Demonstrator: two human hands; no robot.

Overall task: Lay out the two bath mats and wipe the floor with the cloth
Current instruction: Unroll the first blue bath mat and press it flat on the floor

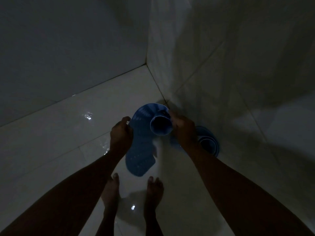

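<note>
A blue perforated bath mat (141, 150) hangs half unrolled above the wet floor. Its loose end dangles toward my feet and its upper part is still curled into a tube. My left hand (121, 133) grips the mat's left edge. My right hand (184, 132) holds the curled tube on its right side. A second blue mat (208, 143), rolled up, stands on the floor against the right wall, partly hidden behind my right wrist. No cloth is in view.
The room is dim. White tiled walls meet in a corner (147, 64) just beyond the mats. The glossy white floor (68, 126) carries wet patches. My bare feet (133, 189) stand below the hanging mat.
</note>
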